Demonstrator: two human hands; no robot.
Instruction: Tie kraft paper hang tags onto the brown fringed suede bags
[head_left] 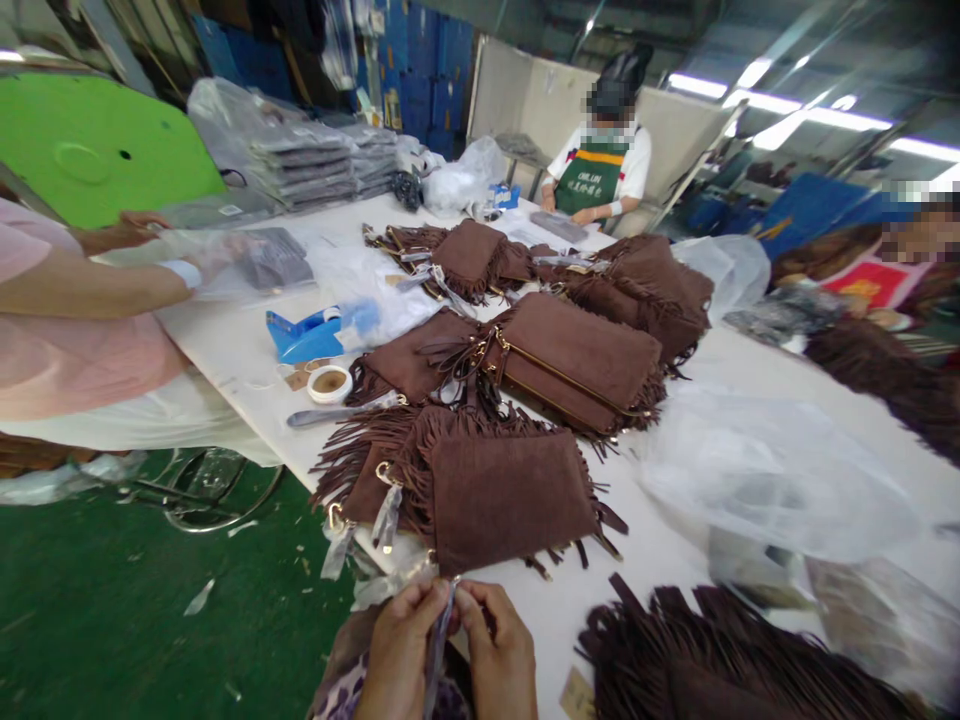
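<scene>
At the table's near edge, my left hand [397,655] and my right hand [499,650] are close together, fingers pinched. Between them hangs a narrow strip in clear plastic [437,640], with a small shiny piece at its top; its exact kind is unclear. Both hands grip it near the upper end. Just beyond my fingertips lies a brown fringed bag [510,490], flat on the table. Plastic-wrapped metal clasps [386,500] stick out at its left side. To the right of my hands is another dark fringed bag [690,660], partly cut off by the frame.
More brown bags [577,350] are heaped mid-table. Left of them are a blue tape dispenser [304,335] and a round white tub [329,383]. Clear plastic bags [772,470] lie at right. Co-workers stand at left, far side and right. Wrapped stacks [304,165] sit behind.
</scene>
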